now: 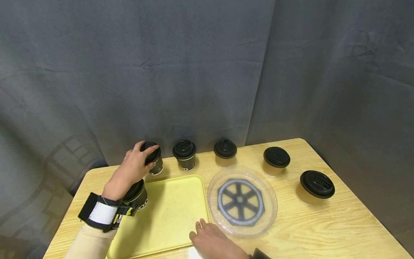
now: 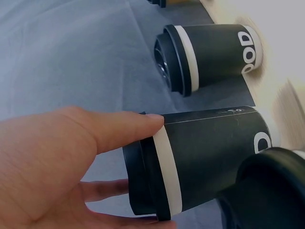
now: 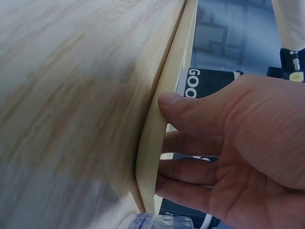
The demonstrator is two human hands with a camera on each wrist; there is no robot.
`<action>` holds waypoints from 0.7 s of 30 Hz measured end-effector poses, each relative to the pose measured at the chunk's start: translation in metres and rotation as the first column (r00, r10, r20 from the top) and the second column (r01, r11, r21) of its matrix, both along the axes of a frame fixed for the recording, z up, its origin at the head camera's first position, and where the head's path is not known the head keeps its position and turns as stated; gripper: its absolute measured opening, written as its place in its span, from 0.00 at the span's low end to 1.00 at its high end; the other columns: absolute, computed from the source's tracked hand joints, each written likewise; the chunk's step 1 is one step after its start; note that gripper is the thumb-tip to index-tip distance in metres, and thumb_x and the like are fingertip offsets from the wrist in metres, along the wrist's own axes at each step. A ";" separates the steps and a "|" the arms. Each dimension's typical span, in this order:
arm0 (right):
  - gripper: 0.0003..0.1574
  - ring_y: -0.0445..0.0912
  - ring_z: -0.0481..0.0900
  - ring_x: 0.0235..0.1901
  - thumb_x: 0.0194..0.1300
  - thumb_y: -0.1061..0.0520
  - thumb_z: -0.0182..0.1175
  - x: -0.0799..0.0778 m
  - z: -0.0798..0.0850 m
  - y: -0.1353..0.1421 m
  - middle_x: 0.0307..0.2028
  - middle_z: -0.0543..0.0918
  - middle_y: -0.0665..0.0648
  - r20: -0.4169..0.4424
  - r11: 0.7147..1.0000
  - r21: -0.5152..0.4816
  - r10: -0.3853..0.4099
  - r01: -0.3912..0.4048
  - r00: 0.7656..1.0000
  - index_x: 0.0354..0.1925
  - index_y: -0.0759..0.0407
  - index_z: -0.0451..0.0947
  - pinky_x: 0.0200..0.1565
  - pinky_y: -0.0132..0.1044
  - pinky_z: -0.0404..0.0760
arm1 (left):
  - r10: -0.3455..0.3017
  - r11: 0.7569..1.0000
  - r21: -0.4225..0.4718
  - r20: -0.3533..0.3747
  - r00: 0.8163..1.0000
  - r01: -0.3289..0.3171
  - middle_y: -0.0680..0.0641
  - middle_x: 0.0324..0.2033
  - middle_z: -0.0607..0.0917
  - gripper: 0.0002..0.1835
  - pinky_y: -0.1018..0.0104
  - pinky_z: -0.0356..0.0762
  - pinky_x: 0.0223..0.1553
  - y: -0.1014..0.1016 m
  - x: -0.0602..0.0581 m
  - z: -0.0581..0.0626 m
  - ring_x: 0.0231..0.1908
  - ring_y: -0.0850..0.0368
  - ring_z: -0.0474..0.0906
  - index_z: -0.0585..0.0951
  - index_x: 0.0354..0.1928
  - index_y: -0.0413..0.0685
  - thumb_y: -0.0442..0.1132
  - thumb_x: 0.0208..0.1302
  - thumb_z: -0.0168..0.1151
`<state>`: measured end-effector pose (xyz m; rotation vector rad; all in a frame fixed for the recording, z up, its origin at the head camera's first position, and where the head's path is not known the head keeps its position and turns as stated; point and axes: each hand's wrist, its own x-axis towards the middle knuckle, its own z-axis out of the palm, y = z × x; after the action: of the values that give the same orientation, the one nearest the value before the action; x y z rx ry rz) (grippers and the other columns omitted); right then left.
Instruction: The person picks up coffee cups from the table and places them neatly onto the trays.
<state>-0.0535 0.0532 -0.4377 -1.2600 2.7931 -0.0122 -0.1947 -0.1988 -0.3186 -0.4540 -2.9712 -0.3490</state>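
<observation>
At the back left of the table, my left hand (image 1: 132, 163) grips the lid of a black paper cup (image 2: 205, 162). The thumb lies along one side of the lid and the fingers along the other. Under my left wrist, a second black cup (image 1: 139, 201) with a black lid stands on the yellow tray (image 1: 174, 212). My right hand (image 1: 215, 241) pinches that tray's rim near its front right corner. In the right wrist view, the thumb presses the rim's outer face, while the fingertips pass behind the rim.
Another lidded black cup (image 1: 184, 156) stands behind the tray. Brown cups with black lids, one at the back (image 1: 225, 151), one farther right (image 1: 276, 162) and one at the right (image 1: 315, 189), line the table. A round clear dish (image 1: 275, 205) sits right of the tray. Grey curtain (image 1: 194, 72) hangs behind.
</observation>
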 end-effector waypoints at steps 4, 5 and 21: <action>0.39 0.53 0.81 0.57 0.57 0.24 0.53 0.000 0.000 0.000 0.54 0.84 0.59 -0.003 1.000 -0.007 0.002 -0.002 1.000 0.50 0.50 0.81 0.54 0.37 0.82 | -0.024 1.000 -0.006 -0.045 0.999 0.024 0.21 0.64 0.63 0.29 0.27 0.68 0.54 0.002 0.007 0.002 0.54 0.15 0.68 0.72 0.66 0.47 0.36 0.62 0.65; 0.39 0.53 0.81 0.57 0.57 0.24 0.52 0.000 -0.001 0.000 0.53 0.84 0.59 -0.007 1.000 -0.009 0.004 -0.004 1.000 0.50 0.50 0.81 0.54 0.36 0.83 | -0.031 0.999 -0.007 -0.056 0.998 0.031 0.21 0.64 0.63 0.29 0.28 0.68 0.54 0.003 0.008 0.002 0.54 0.16 0.68 0.72 0.66 0.47 0.36 0.62 0.65; 0.39 0.51 0.81 0.56 0.58 0.23 0.51 -0.001 -0.002 -0.001 0.53 0.84 0.58 -0.051 0.999 0.031 0.008 -0.006 0.999 0.49 0.49 0.81 0.53 0.35 0.83 | -0.071 0.997 -0.003 -0.108 0.992 0.071 0.23 0.63 0.66 0.29 0.29 0.70 0.52 0.014 0.033 0.007 0.52 0.17 0.70 0.74 0.65 0.49 0.35 0.59 0.67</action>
<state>-0.0548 0.0524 -0.4392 -1.2815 2.8200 0.0648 -0.1613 -0.1849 -0.3113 -0.5610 -2.8551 -0.3210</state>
